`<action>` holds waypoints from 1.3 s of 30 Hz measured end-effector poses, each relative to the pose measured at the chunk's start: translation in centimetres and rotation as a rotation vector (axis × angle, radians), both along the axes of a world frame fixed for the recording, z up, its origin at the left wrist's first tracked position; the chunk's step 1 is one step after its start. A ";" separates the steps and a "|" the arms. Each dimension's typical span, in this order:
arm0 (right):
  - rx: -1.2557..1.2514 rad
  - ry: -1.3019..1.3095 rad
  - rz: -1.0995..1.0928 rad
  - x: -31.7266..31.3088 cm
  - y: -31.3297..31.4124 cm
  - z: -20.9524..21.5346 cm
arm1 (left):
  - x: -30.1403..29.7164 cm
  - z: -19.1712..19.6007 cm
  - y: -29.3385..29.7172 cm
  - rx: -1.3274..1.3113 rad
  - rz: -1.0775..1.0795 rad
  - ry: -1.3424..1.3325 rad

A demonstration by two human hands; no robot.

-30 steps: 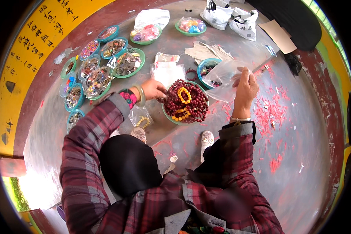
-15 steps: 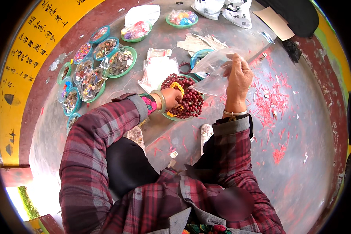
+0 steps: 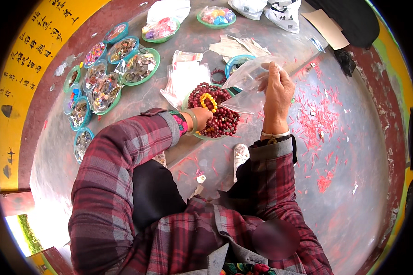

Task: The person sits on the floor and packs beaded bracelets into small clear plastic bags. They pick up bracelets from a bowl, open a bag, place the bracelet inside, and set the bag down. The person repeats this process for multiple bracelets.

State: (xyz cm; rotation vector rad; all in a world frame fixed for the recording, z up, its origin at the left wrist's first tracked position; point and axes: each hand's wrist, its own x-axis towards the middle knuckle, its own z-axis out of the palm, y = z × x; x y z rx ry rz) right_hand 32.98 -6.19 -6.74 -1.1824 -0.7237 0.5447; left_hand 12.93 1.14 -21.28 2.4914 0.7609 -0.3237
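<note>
My left hand (image 3: pixel 200 118), with a pale bangle on its wrist, is down in a green bowl (image 3: pixel 186 101) heaped with dark red bead strings (image 3: pixel 225 120). Its fingers are curled among the beads, and what they grip is hidden. A loop of yellow beads (image 3: pixel 209 101) lies on the heap just beyond the knuckles. Raised to the right of the bowl, my right hand (image 3: pixel 278 87) pinches a clear plastic bag (image 3: pixel 248 89) by its edge. The bag hangs leftward, its lower part close to the beads and overlapping a blue bowl (image 3: pixel 237 61) behind.
Several bowls of small trinkets (image 3: pixel 142 68) stand to the left. White plastic bags (image 3: pixel 188 78) lie flat beyond the beads. Bagged goods in bowls (image 3: pixel 216 17) and white carrier bags (image 3: pixel 283 16) are at the back. Red scraps (image 3: pixel 319 123) litter the floor at right, near cardboard (image 3: pixel 326 28).
My left hand has shifted slightly down and left within the bead heap. The yellow loop, partly under the fingers before, now shows more fully on top. My right hand still holds the bag.
</note>
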 end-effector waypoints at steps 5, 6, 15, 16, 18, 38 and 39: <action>0.007 -0.004 0.027 -0.5 0.2 -0.1 | -0.9 -0.8 0.0 0.150 -0.093 -0.079; 0.012 -0.006 0.033 -0.4 0.2 -0.2 | -0.9 -0.1 -0.2 0.224 -0.139 -0.096; 0.013 -0.009 0.047 -0.7 0.2 -0.2 | -0.4 0.0 -0.4 0.111 -0.055 0.003; 0.014 -0.011 0.052 -0.7 0.3 -0.2 | -0.5 -0.6 -0.2 0.093 -0.040 -0.011; 0.015 -0.019 0.056 -0.6 0.2 -0.3 | -0.6 -1.2 0.1 0.113 -0.026 -0.069; -0.093 -0.090 0.106 -1.4 0.1 -0.4 | -18.7 -0.8 7.2 0.061 0.636 0.143; -0.104 -0.114 0.123 -1.7 0.2 -0.5 | -21.8 -3.7 6.8 0.086 0.648 0.174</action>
